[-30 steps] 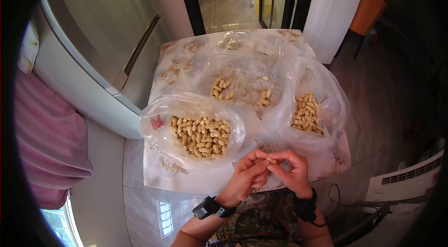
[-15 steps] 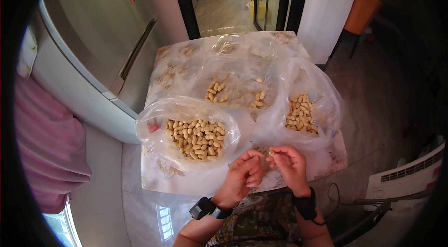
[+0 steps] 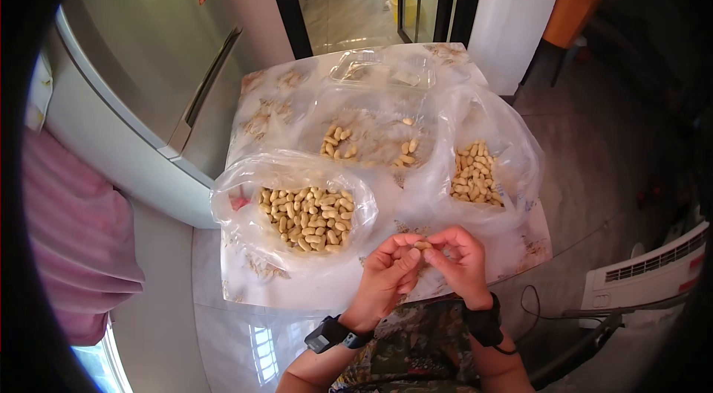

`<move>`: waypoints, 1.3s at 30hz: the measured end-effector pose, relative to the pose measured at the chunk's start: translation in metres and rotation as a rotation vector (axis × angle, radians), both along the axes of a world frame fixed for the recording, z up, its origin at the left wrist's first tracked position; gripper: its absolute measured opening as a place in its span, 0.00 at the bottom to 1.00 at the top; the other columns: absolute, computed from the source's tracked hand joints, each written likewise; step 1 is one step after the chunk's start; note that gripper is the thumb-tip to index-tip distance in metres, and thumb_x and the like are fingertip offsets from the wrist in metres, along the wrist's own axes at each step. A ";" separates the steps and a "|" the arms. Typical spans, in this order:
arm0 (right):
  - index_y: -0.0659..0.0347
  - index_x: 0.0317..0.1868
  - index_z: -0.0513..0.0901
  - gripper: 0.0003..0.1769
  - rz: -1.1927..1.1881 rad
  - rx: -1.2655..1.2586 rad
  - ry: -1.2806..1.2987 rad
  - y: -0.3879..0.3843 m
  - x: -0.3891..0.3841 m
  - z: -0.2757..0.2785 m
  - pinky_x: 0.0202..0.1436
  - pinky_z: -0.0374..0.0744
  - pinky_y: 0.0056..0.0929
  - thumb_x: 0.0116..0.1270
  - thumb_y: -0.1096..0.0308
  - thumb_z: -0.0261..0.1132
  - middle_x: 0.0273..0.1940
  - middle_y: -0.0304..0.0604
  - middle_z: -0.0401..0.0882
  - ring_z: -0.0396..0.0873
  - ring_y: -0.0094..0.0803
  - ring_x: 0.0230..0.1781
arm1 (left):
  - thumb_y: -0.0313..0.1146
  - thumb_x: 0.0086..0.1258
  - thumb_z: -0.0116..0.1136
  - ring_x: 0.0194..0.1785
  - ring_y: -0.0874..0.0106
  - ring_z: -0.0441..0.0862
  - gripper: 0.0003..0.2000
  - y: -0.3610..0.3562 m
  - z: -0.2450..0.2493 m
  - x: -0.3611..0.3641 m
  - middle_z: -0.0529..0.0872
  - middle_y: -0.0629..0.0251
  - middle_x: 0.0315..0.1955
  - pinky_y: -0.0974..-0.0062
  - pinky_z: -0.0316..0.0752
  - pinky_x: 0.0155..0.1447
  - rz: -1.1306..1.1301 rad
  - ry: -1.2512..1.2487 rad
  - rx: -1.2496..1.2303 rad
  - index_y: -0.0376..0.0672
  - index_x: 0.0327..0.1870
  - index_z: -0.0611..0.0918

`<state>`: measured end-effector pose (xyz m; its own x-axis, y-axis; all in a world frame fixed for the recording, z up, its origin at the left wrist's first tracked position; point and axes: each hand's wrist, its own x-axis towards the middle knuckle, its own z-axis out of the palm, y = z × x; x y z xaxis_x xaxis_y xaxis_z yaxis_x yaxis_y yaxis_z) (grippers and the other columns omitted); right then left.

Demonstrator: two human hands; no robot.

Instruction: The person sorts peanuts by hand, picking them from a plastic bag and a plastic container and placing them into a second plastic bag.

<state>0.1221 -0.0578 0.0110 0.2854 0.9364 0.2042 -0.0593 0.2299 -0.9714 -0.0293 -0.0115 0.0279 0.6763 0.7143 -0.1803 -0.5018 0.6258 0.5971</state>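
Observation:
Over the table's near edge, a single unshelled peanut [image 3: 422, 245] is pinched between the fingertips of both hands. My left hand [image 3: 388, 272] grips its left end with thumb and forefinger, the other fingers curled in. On the other end are the thumb and fingers of my right hand [image 3: 463, 265]. Left of the hands, an open clear plastic bag [image 3: 241, 229] holds a large heap of peanuts [image 3: 308, 218]. A second plastic bag [image 3: 522, 163], at the right, has a smaller heap of peanuts [image 3: 475, 176] inside.
Behind the bags lies a clear plastic container [image 3: 371, 107] with a few peanuts [image 3: 338, 142] at its left and right. All this stands on a patterned table [image 3: 260, 107]. A fridge [image 3: 148, 44] borders the left side; an orange chair [image 3: 570, 14] is at the far right.
My left hand has come up to the peanut that my right hand held, and the fingertips of both hands now meet on it. The view has shifted slightly.

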 end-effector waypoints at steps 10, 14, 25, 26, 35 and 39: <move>0.66 0.40 0.84 0.09 0.053 -0.001 -0.095 -0.002 0.003 0.007 0.42 0.77 0.21 0.58 0.77 0.73 0.37 0.39 0.85 0.79 0.20 0.36 | 0.31 0.74 0.57 0.21 0.85 0.64 0.07 -0.004 -0.010 0.003 0.84 0.68 0.35 0.85 0.57 0.23 0.094 0.044 0.037 0.40 0.47 0.79; 0.67 0.39 0.85 0.08 0.030 -0.046 -0.112 -0.002 0.002 0.010 0.39 0.77 0.20 0.59 0.75 0.73 0.33 0.38 0.85 0.79 0.20 0.33 | 0.34 0.74 0.56 0.22 0.85 0.62 0.08 -0.006 -0.005 0.004 0.81 0.70 0.30 0.85 0.57 0.25 0.114 0.053 0.006 0.40 0.46 0.79; 0.68 0.37 0.85 0.08 0.038 -0.167 -0.146 -0.004 0.003 0.007 0.35 0.76 0.21 0.61 0.71 0.72 0.29 0.39 0.84 0.79 0.20 0.30 | 0.38 0.75 0.55 0.21 0.85 0.61 0.11 -0.007 -0.015 0.003 0.79 0.71 0.28 0.85 0.57 0.25 0.116 0.002 0.062 0.38 0.47 0.79; 0.68 0.37 0.85 0.08 0.034 -0.113 -0.134 -0.003 0.002 0.008 0.35 0.76 0.21 0.61 0.71 0.72 0.29 0.39 0.85 0.79 0.20 0.30 | 0.38 0.75 0.54 0.21 0.84 0.60 0.11 -0.007 -0.014 0.003 0.75 0.72 0.25 0.85 0.56 0.25 0.116 0.012 0.053 0.39 0.46 0.79; 0.67 0.39 0.84 0.07 0.040 -0.047 -0.189 -0.001 0.001 0.008 0.39 0.77 0.21 0.61 0.73 0.71 0.32 0.39 0.85 0.80 0.21 0.33 | 0.46 0.78 0.46 0.20 0.82 0.58 0.16 -0.003 -0.008 0.002 0.68 0.73 0.24 0.84 0.53 0.23 0.121 -0.048 -0.030 0.41 0.45 0.76; 0.68 0.39 0.84 0.06 0.016 -0.105 -0.140 -0.001 0.000 0.006 0.39 0.78 0.21 0.63 0.75 0.69 0.32 0.39 0.85 0.80 0.20 0.33 | 0.56 0.79 0.35 0.20 0.80 0.57 0.24 0.002 -0.011 -0.002 0.64 0.72 0.23 0.83 0.53 0.22 0.074 -0.131 -0.184 0.41 0.48 0.73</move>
<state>0.1226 -0.0592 0.0171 0.2460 0.9589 0.1415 0.0751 0.1267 -0.9891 -0.0317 -0.0096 0.0169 0.6495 0.7261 -0.2255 -0.6163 0.6765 0.4032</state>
